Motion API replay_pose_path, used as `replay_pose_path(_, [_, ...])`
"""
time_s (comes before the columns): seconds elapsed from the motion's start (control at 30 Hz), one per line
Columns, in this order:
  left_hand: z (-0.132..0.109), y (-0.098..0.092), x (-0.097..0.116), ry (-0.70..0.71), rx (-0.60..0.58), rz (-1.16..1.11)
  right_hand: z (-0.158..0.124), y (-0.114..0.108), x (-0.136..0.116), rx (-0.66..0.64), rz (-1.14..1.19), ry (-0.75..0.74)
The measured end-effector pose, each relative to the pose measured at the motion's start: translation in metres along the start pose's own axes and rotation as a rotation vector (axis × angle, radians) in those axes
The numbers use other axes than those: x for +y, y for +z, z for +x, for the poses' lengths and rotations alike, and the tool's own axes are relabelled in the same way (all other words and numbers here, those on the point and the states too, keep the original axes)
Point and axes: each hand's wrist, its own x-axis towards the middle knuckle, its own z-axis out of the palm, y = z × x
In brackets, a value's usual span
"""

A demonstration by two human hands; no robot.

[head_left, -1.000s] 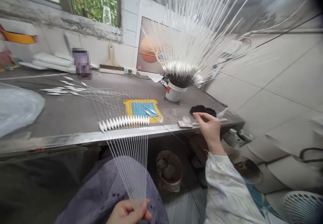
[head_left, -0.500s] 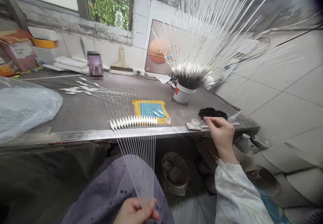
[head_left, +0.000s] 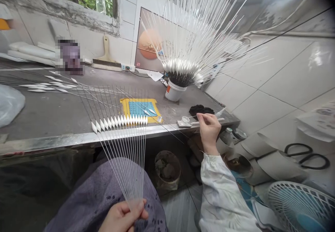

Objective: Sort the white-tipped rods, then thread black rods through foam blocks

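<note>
Left hand (head_left: 127,214), near centre: fingers closed firmly round the gathered ends of a fan of thin white rods with white spindle-shaped floats (head_left: 119,121), and those floats line up over the tabletop's near edge, dark stems pointing far. Over right, the right hand (head_left: 209,129) has thumb and forefinger pinched on a thin pale stick (head_left: 193,116), beside a small clear round dish (head_left: 185,119); its contents, can't tell. Beyond, a white plastic tub with an orange patch (head_left: 176,91) is crammed with more floats, white rods spraying upward. Below, a round brown bin (head_left: 167,169) holds crumpled scraps. A pale metal strip (head_left: 65,140) trims the near edge, and there's bare grey tabletop (head_left: 178,110) between tub and dish.
</note>
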Motion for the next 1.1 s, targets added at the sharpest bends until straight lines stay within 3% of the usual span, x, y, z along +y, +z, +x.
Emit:
replay_pose_path(0.37, [0.003, -0.001, -0.006, 0.010, -0.128, -0.086, 0.001, -0.001, 0.006, 0.002, 0.085, 0.039])
replay_pose_path(1.1, [-0.012, 0.007, 0.002, 0.010, -0.054, -0.161, 0.003, -0.007, 0.002, 0.026, 0.067, 0.046])
